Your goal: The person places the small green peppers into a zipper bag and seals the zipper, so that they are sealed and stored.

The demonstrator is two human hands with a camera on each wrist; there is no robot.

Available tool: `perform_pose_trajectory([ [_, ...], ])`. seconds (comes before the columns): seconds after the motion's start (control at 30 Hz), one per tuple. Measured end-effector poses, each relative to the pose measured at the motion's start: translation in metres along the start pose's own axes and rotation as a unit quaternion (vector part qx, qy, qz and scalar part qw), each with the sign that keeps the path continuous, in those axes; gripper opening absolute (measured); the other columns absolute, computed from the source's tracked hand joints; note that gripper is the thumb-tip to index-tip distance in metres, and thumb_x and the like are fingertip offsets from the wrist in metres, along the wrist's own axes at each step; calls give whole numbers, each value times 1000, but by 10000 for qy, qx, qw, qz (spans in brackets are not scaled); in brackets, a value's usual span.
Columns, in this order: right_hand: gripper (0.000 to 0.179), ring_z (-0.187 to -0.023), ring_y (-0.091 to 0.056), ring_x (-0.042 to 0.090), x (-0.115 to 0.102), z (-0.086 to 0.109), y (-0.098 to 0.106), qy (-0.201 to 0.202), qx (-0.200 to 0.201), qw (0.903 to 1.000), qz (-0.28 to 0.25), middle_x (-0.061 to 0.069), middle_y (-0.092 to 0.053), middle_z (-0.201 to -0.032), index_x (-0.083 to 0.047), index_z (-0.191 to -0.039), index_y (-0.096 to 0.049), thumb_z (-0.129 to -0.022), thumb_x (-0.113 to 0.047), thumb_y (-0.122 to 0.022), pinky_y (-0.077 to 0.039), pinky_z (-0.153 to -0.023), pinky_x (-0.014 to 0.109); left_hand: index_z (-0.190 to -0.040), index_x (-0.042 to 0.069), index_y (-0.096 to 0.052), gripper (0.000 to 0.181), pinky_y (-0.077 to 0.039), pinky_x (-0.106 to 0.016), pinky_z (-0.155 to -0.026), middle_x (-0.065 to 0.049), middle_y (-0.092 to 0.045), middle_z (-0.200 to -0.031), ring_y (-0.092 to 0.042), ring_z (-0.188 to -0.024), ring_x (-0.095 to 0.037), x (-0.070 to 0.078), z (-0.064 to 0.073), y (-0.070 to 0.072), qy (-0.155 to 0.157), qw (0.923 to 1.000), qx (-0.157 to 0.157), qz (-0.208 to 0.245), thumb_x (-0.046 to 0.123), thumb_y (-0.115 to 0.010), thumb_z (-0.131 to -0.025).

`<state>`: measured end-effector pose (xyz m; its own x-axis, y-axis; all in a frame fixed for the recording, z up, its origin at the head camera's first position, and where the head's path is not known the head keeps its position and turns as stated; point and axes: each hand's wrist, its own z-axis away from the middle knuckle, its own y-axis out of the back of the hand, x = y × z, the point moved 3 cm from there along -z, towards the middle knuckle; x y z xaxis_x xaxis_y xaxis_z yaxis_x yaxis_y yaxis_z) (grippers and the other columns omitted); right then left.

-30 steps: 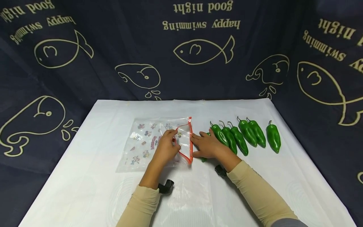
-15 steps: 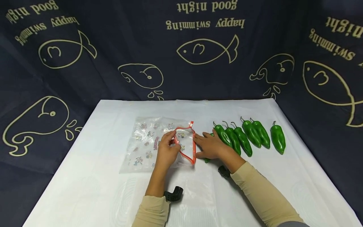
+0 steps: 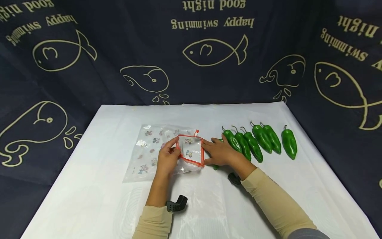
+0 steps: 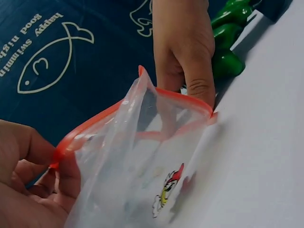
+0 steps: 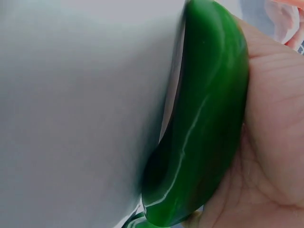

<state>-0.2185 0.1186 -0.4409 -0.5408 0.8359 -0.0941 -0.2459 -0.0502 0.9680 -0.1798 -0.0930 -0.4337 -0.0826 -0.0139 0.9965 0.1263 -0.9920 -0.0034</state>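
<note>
plastic bag [image 3: 153, 149] gapes, left hand [image 3: 167, 158] pinching its rim [image 3: 192, 162], right hand [image 3: 220, 153] outspread against it.

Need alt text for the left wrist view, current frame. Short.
A left hand pinches the orange-red rim of a clear, printed plastic bag, holding its mouth open, while the right hand touches the rim's opposite side. Behind, glossy green peppers lie on a white table, against a dark blue, fish-patterned cloth.
</note>
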Motion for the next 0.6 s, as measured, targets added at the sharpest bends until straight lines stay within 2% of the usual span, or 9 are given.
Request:
perform_pose_trajectory([
  [0.1, 81, -144, -27, 39, -2, -2, 2, -13, -58, 10000, 13, 2, -30, -160, -17, -155, -36, -90, -60, -60, -6, -111, 70, -139, 8, -59, 50, -54, -23, -73, -26, -53, -125, -58, -98, -28, 0, -2, 2, 172, 9975, -17, 690, -6, -55, -91],
  [0.2, 80, -143, -28, 39, -2, 0, 3, -20, -42, 10000, 48, 2, -30, -160, -16, -155, -37, -91, -59, -60, -7, -111, 70, -139, 7, -58, 49, -54, -24, -75, -27, -49, -131, -56, -99, -29, -2, -3, 0, 297, 9903, -59, 1355, -7, -55, -92],
  [0.3, 80, -143, -29, 39, -3, 1, 5, 21, -21, 10000, 42, 2, -30, -160, -15, -154, -38, -91, -58, -60, -7, -111, 71, -138, 6, -59, 49, -53, -23, -73, -26, -49, -131, -56, -95, -25, -3, -4, 1, 300, 9864, -105, 1612, -8, -55, -91],
  [0.43, 81, -143, -29, 39, -4, 1, 5, 29, -27, 10000, 28, 2, -30, -160, -16, -155, -37, -90, -59, -60, -7, -111, 71, -138, 6, -59, 51, -52, -22, -69, -21, -57, -116, -57, -86, -18, -4, -4, 0, 272, 9886, -182, 1472, -9, -55, -90],
  [0.6, 82, -142, -30, 39, -2, -2, 4, 34, 24, 10000, -22, 3, -32, -159, -17, -154, -38, -89, -60, -62, -7, -111, 71, -139, 4, -57, 54, -54, -24, -72, -18, -65, -98, -60, -87, -18, -8, -4, -4, 153, 9957, -380, 826, -8, -55, -87],
])
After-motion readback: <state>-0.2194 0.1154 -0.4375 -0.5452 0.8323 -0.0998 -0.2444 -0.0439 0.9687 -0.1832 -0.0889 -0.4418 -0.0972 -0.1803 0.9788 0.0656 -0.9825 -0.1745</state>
